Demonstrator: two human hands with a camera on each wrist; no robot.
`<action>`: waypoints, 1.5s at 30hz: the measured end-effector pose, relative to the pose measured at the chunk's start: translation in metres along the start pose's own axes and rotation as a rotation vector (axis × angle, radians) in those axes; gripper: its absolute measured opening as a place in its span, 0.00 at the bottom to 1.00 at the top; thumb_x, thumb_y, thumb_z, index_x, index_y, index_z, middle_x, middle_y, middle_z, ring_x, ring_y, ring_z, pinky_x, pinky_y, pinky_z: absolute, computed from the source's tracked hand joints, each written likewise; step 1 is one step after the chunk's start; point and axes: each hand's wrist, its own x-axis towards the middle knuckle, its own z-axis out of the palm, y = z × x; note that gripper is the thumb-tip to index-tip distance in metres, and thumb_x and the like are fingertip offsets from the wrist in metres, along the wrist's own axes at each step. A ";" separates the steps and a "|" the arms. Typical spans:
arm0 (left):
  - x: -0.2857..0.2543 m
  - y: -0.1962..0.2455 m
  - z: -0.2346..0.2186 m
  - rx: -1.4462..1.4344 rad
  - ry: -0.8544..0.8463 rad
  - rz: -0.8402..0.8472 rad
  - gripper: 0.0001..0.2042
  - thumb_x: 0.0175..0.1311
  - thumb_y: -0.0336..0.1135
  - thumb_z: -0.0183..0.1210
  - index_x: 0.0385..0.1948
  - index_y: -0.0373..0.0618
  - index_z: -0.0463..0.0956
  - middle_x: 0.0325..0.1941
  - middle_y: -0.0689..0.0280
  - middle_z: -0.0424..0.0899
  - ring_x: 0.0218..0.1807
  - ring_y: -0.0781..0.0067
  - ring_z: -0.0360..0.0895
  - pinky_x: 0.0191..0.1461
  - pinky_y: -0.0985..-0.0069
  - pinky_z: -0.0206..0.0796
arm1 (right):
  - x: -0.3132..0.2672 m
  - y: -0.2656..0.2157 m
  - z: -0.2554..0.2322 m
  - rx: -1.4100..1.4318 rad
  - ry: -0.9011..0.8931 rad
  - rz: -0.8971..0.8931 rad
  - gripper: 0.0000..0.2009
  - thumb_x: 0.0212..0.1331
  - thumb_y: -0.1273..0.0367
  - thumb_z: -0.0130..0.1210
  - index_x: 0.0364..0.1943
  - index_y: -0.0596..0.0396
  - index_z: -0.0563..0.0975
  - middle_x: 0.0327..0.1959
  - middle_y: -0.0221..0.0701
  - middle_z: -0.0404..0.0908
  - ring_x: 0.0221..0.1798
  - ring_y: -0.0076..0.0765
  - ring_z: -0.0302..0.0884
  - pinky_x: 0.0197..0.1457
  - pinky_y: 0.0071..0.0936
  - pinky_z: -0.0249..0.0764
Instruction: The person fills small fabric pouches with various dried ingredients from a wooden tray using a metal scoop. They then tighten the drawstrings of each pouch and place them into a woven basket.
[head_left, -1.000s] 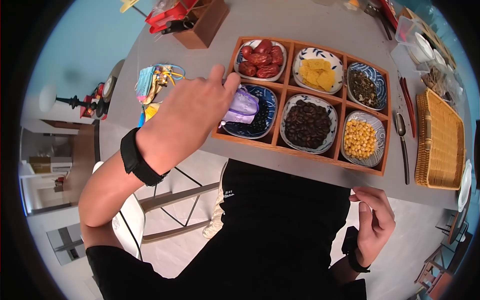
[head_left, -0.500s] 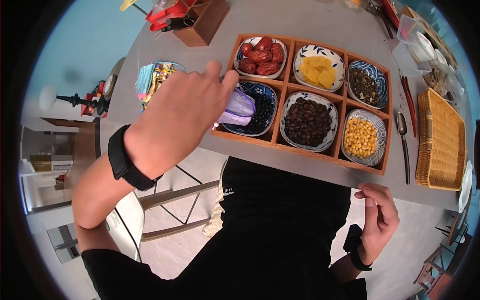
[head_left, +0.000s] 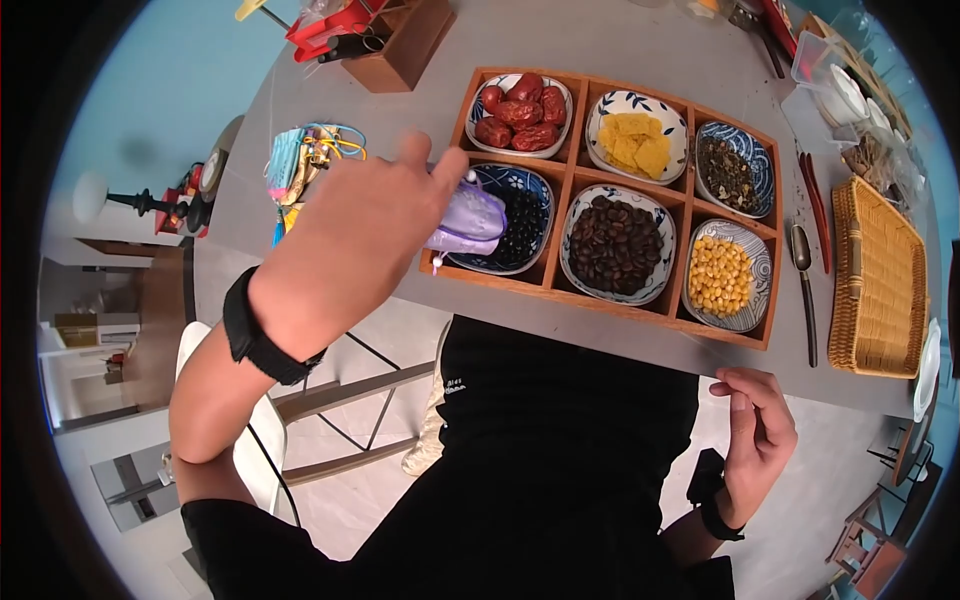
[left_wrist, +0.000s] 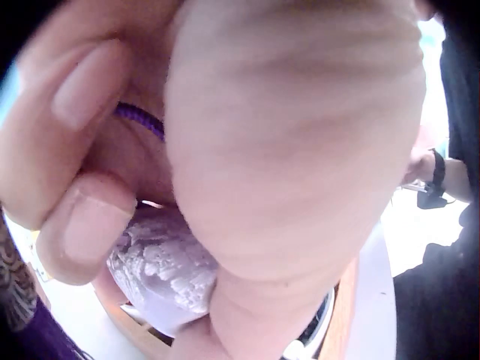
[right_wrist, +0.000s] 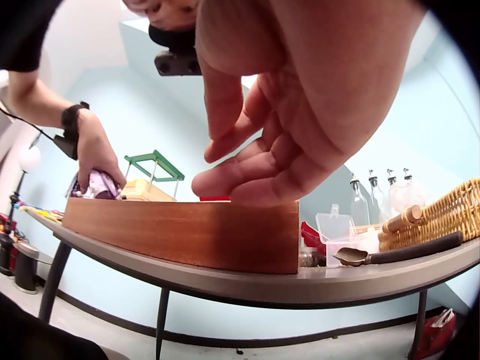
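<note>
The left hand [head_left: 345, 235] grips the purple pouch [head_left: 468, 220] over the black beans [head_left: 523, 222], toward nine o'clock in the wooden tray [head_left: 600, 311]. At the tray's five o'clock, by the table [head_left: 420, 298], the right hand [head_left: 758, 430] hangs empty, fingers loosely bent.

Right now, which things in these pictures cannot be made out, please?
- Head view: part of the purple pouch, behind the left hand; its contents, inside the cloth.
- Head view: some black beans, under the pouch.
- Head view: one left fingertip, blurred.
- Head view: the brown caddy's far end, cut off by the top edge.
- Right wrist view: the bowls, behind the tray's wall.
</note>
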 end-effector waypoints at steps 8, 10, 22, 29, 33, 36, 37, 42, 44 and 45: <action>0.002 -0.002 0.002 0.011 -0.045 -0.052 0.21 0.47 0.20 0.59 0.47 0.40 0.66 0.41 0.55 0.73 0.36 0.51 0.78 0.37 0.61 0.70 | 0.000 0.006 -0.002 -0.014 0.006 0.018 0.06 0.61 0.79 0.51 0.38 0.65 0.79 0.37 0.41 0.80 0.36 0.34 0.79 0.42 0.24 0.73; 0.000 0.000 0.006 0.025 -0.070 -0.020 0.21 0.47 0.21 0.59 0.46 0.41 0.66 0.41 0.56 0.74 0.36 0.51 0.78 0.37 0.61 0.70 | -0.001 0.007 -0.002 -0.016 0.009 0.037 0.06 0.61 0.79 0.51 0.38 0.66 0.79 0.37 0.41 0.80 0.36 0.34 0.79 0.42 0.24 0.73; 0.003 -0.024 0.023 -0.335 -0.061 -0.047 0.24 0.44 0.24 0.65 0.46 0.44 0.66 0.42 0.54 0.77 0.41 0.49 0.78 0.42 0.61 0.69 | 0.001 0.004 0.000 -0.022 0.001 0.056 0.06 0.60 0.79 0.51 0.38 0.66 0.79 0.36 0.40 0.80 0.36 0.33 0.79 0.43 0.24 0.73; -0.007 -0.043 0.061 -1.141 0.031 -0.127 0.27 0.45 0.21 0.64 0.50 0.44 0.65 0.42 0.66 0.73 0.47 0.77 0.72 0.53 0.79 0.65 | 0.007 -0.008 0.005 -0.057 -0.035 0.033 0.07 0.56 0.82 0.51 0.37 0.66 0.78 0.34 0.40 0.79 0.34 0.33 0.78 0.40 0.24 0.73; -0.016 -0.044 0.073 -1.410 0.029 -0.045 0.28 0.49 0.26 0.66 0.52 0.46 0.62 0.46 0.66 0.70 0.47 0.76 0.72 0.51 0.77 0.68 | 0.017 -0.026 0.022 -0.085 -0.193 -0.130 0.09 0.51 0.82 0.55 0.37 0.62 0.79 0.34 0.40 0.81 0.33 0.39 0.80 0.36 0.27 0.75; -0.016 -0.042 0.075 -1.481 -0.034 -0.013 0.29 0.50 0.30 0.68 0.52 0.47 0.60 0.47 0.65 0.70 0.47 0.73 0.74 0.44 0.74 0.74 | 0.030 -0.046 0.049 -0.086 -0.330 -0.292 0.12 0.49 0.80 0.59 0.40 0.58 0.80 0.40 0.37 0.81 0.35 0.42 0.81 0.37 0.31 0.77; -0.017 -0.043 0.077 -1.484 -0.027 0.030 0.30 0.49 0.30 0.68 0.53 0.47 0.60 0.48 0.65 0.70 0.48 0.74 0.73 0.46 0.74 0.73 | 0.034 -0.051 0.060 -0.067 -0.360 -0.370 0.13 0.50 0.78 0.59 0.43 0.57 0.79 0.39 0.36 0.80 0.35 0.41 0.80 0.36 0.30 0.77; -0.022 -0.037 0.066 -1.299 0.016 0.097 0.33 0.46 0.27 0.69 0.55 0.46 0.59 0.51 0.65 0.69 0.52 0.75 0.70 0.52 0.75 0.68 | 0.047 -0.076 0.097 -0.094 -0.461 -0.466 0.18 0.55 0.72 0.60 0.52 0.56 0.75 0.37 0.33 0.77 0.32 0.37 0.79 0.32 0.31 0.75; -0.023 -0.032 0.061 -1.269 0.017 0.057 0.35 0.43 0.25 0.70 0.55 0.46 0.59 0.51 0.64 0.70 0.52 0.75 0.71 0.55 0.76 0.65 | 0.054 -0.081 0.109 -0.029 -0.535 -0.236 0.19 0.57 0.68 0.59 0.54 0.54 0.74 0.32 0.33 0.76 0.29 0.37 0.77 0.30 0.32 0.74; -0.024 -0.028 0.057 -1.272 0.030 0.050 0.35 0.43 0.25 0.70 0.55 0.46 0.59 0.51 0.64 0.70 0.52 0.75 0.71 0.55 0.76 0.65 | 0.055 -0.082 0.116 -0.035 -0.543 -0.245 0.19 0.57 0.68 0.59 0.54 0.54 0.74 0.32 0.33 0.76 0.29 0.37 0.77 0.30 0.32 0.74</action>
